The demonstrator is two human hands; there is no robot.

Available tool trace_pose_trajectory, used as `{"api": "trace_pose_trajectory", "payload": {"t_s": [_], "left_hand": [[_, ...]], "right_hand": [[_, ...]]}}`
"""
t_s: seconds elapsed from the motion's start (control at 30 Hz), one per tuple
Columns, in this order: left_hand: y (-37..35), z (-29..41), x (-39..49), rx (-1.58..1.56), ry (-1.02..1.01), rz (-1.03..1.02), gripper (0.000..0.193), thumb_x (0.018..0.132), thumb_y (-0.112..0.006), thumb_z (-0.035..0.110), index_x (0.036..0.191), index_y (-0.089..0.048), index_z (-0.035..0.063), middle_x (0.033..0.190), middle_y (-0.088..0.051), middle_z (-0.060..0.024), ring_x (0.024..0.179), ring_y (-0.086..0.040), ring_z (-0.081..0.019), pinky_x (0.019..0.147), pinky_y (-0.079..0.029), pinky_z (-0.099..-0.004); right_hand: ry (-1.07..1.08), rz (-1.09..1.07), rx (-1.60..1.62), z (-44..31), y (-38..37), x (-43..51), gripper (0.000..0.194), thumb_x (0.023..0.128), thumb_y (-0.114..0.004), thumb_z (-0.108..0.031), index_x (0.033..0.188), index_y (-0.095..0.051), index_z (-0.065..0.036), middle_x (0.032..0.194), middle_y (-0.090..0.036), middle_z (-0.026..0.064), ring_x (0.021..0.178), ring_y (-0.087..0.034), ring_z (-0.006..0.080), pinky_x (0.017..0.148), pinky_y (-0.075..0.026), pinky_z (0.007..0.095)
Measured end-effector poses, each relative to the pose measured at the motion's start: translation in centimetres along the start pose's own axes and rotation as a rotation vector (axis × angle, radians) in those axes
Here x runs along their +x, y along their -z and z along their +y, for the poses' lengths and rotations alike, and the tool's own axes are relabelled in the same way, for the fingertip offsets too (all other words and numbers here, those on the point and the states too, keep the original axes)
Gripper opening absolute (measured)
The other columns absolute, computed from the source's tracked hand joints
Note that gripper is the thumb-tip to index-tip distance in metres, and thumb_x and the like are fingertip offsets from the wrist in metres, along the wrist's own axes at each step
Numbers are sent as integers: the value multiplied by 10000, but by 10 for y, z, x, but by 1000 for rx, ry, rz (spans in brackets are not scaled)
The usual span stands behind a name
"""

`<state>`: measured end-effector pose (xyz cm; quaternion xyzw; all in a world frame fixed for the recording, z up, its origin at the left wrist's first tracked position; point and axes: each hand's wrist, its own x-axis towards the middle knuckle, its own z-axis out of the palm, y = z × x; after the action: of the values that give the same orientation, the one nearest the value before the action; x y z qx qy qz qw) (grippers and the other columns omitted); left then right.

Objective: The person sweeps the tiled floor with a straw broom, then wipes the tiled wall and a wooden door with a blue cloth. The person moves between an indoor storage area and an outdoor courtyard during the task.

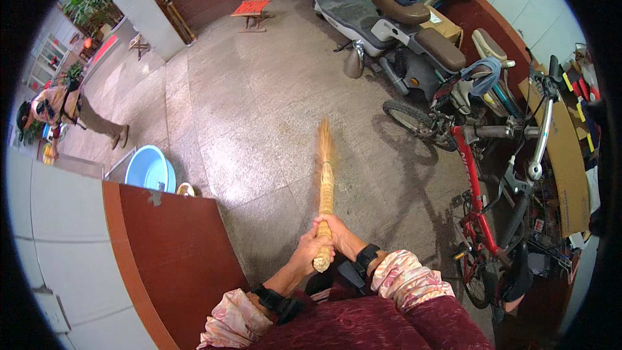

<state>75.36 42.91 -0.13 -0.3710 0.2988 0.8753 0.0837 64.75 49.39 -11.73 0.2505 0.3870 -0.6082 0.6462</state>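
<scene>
A straw broom point(326, 189) with a thick bound handle points away from me, its bristles point(324, 143) low over the stone floor. Whether the bristle tips touch the floor I cannot tell. Around the butt end of the handle, my left hand point(311, 251) is closed. My right hand point(337, 232) grips just ahead of it, farther up the handle. Both wrists wear black straps, and patterned sleeve covers reach over the forearms.
On the right stand a red bicycle point(469, 180), an electric scooter point(388, 34) and flattened cardboard point(563, 165). A blue basin point(150, 170) sits beyond the low red-brown wall point(180, 238) at left. A folding stool point(251, 9) stands ahead. Another person point(73, 107) bends over at far left.
</scene>
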Motion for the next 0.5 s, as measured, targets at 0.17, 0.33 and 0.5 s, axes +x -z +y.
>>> {"api": "trace_pose_trajectory", "payload": {"t_s": [0.17, 0.33, 0.5], "left_hand": [[5, 77, 49, 34, 76, -109, 466, 826, -524, 84, 1256, -347, 45, 853, -565, -144, 635, -581, -200, 518, -521, -316], [34, 161, 125, 62, 110, -267, 533, 849, -529, 157, 1330, -311, 85, 888, -581, -154, 670, -601, -200, 529, -525, -300], [28, 236, 220, 8, 312, -256, 568, 819, -577, 150, 1338, -349, 109, 859, -599, -126, 636, -615, -200, 476, -528, -306]], "right_hand": [[358, 115, -1, -68, -47, 29, 165, 701, -604, -73, 818, -509, -7, 684, -554, 119, 571, -548, 254, 513, -486, 371], [204, 155, 188, -141, -66, 94, 132, 641, -592, -111, 721, -506, -51, 668, -530, 100, 592, -533, 271, 547, -469, 399], [198, 163, 234, -229, -96, 120, 146, 689, -520, -131, 792, -523, -28, 807, -561, 136, 714, -564, 305, 690, -485, 425]]}}
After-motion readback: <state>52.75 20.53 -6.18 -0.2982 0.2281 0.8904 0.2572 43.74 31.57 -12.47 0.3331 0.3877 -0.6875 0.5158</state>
